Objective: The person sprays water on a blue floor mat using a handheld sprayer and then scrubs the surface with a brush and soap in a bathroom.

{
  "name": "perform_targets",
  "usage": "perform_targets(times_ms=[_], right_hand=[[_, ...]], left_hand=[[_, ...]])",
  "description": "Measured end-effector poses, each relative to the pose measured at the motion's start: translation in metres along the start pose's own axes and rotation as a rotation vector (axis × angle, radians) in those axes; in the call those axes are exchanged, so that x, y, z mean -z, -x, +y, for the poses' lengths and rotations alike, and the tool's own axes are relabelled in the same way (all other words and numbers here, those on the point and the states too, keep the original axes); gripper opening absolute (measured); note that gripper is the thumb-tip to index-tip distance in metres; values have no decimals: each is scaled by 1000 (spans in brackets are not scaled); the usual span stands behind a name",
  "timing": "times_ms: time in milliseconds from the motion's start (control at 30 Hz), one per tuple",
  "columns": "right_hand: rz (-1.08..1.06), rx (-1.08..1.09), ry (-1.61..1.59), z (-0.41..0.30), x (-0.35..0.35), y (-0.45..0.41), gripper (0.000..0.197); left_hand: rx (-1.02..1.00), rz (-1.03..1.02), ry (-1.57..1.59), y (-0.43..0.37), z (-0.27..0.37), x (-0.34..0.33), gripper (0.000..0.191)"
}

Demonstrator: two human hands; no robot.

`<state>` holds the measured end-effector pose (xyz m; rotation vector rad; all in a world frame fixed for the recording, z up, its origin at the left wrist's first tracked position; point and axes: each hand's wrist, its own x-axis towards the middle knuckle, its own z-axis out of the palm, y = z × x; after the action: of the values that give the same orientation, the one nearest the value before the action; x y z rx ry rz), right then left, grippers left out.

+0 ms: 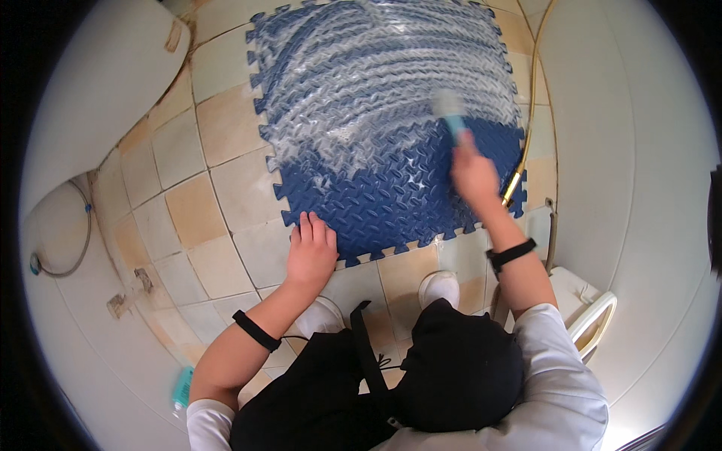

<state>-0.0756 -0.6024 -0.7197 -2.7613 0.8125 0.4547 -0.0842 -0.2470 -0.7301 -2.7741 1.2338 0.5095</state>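
A blue foam puzzle mat (389,208) with a raised tread pattern and toothed edges lies on the floor in front of me. White suds (361,73) cover its far part in curved streaks, while most of the near part shows bare blue. My right hand (475,175) grips the light-blue handle of a scrub brush (451,110). Hand and brush are blurred, and the brush head rests along the border of the suds. At the mat's near left corner, my left hand (313,248) lies with its fingers on top of the mat.
Beige and cream tiles (242,191) surround the mat. A yellow hose (533,101) with a brass-coloured end runs along its right side, by the white wall (615,141). A white plastic stool (569,299) stands right of me. A teal bottle (181,389) is at lower left.
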Motion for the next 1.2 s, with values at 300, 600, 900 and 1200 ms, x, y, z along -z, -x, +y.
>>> perform_targets(times_ms=[300,600,900,1200], right_hand=[[-62,211,-110,-76,-49,40,48],[292,-168,-4,109,1,-26,37],[-304,412,-78,-141,-60,60,62],[128,-191,-6,75,4,-21,48]], left_hand=[[-38,-62,5,2,-7,-3,61],[-133,27,-67,2,-14,-2,75],[-84,80,-81,9,-5,-19,40],[-81,152,-62,8,-10,-15,36]])
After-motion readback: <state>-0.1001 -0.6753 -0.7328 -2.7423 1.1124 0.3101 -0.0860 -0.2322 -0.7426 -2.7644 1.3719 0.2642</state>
